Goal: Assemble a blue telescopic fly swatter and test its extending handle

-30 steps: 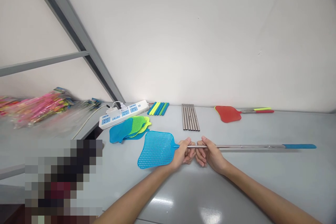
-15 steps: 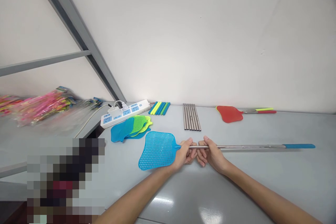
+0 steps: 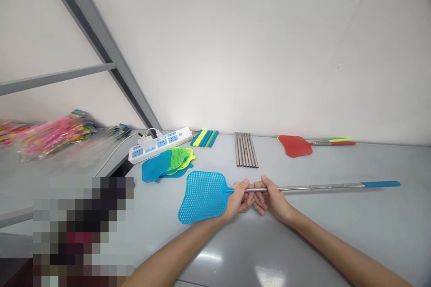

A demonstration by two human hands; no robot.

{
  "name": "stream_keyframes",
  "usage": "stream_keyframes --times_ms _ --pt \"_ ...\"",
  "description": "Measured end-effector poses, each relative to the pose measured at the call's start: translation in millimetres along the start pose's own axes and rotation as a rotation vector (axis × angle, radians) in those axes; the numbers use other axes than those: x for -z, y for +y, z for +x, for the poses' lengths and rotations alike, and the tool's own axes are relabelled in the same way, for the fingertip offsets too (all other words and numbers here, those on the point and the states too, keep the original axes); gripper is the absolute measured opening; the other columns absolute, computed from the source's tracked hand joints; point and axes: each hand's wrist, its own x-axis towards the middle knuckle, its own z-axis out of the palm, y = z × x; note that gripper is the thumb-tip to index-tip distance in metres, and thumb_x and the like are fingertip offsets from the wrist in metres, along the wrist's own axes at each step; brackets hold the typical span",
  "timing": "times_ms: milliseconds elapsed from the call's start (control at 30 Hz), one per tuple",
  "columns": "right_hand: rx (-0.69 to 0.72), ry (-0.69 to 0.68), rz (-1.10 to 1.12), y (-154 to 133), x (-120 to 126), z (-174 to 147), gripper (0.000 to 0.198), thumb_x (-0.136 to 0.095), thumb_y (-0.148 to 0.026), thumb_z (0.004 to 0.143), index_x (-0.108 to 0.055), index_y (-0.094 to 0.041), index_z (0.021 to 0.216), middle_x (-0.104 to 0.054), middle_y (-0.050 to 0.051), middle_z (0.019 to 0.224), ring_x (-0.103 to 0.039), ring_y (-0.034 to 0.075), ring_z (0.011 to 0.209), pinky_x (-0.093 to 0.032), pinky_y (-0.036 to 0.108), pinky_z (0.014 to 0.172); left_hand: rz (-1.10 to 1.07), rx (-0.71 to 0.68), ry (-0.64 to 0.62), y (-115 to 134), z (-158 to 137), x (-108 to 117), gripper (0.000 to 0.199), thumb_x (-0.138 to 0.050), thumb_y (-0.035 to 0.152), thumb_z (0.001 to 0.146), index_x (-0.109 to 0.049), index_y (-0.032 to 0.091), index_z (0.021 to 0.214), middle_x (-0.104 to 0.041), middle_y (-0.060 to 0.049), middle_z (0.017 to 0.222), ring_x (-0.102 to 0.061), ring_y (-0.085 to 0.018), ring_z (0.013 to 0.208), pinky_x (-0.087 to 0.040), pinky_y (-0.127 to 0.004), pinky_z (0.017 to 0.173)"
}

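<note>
A blue fly swatter (image 3: pixel 203 198) with a long metal telescopic shaft and a blue grip lies across both hands, its perforated head at the left. My left hand (image 3: pixel 238 198) is closed round the shaft just beside the head. Right against it, my right hand (image 3: pixel 270 195) is closed on the shaft a little further along, thumb on top. The extended shaft runs off to the right, sloping slightly up. Behind the swatter head lies a pile of loose blue, green and yellow swatter heads (image 3: pixel 156 166). Beyond the hands lies a row of metal rods (image 3: pixel 245 150).
Blue, green and yellow grips (image 3: pixel 204 138) lie by the wall next to a white power strip (image 3: pixel 161 144) with plugs in it. Red and yellow swatters (image 3: pixel 296 146) are stacked at the back right. Bagged pink items (image 3: pixel 57 134) and a grey metal frame (image 3: pixel 116 69) are at the left.
The swatter has tilted slightly: its head has dropped a little and the blue grip end has risen and shifted left. Both hands keep their hold, nearly in place.
</note>
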Motion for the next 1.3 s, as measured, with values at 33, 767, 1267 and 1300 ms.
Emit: stream_keyframes --times_ms 33,767,1267,1300 --pt "0.008 0.007 -0.008 0.5 0.1 0.1 0.051 -0.022 -0.044 0.082 -0.04 -0.019 0.042 -0.033 -0.004 0.03 -0.037 0.01 0.028 -0.028 0.024 0.037 0.007 0.002 0.007 0.1 -0.4 -0.5 0.048 -0.027 0.052 0.076 -0.037 0.017 0.045 -0.025 0.007 0.025 -0.018 -0.004 0.023 -0.014 -0.02 0.03" --pt "-0.003 0.079 -0.05 -1.7 -3.5 3.0 0.051 -0.023 -0.042 0.083 -0.039 -0.018 0.041 -0.03 -0.005 0.028 -0.032 0.008 0.024 -0.024 0.022 0.032 0.074 -0.035 0.123 1.8 1.8 2.2 0.048 -0.027 0.044 0.081 -0.037 0.016 0.043 -0.023 0.007 0.026 -0.019 -0.004 0.026 -0.016 -0.02 0.034" --pt "0.028 0.246 0.155 -9.5 -4.3 3.4 0.04 -0.044 -0.032 0.078 -0.033 -0.018 0.043 -0.021 -0.008 0.031 -0.024 0.006 0.028 -0.015 0.023 0.037 -0.038 -0.091 0.305 0.7 5.9 1.2 0.052 -0.028 0.054 0.077 -0.037 0.017 0.042 -0.026 0.006 0.027 -0.022 -0.004 0.024 -0.017 -0.02 0.032" --pt "0.036 0.25 0.178 -10.3 -4.6 3.0 0.039 -0.045 -0.031 0.078 -0.034 -0.018 0.043 -0.022 -0.008 0.032 -0.024 0.006 0.028 -0.015 0.023 0.037 -0.042 -0.094 0.32 1.4 5.4 0.6 0.053 -0.027 0.056 0.077 -0.036 0.017 0.042 -0.026 0.006 0.027 -0.022 -0.004 0.025 -0.017 -0.02 0.033"
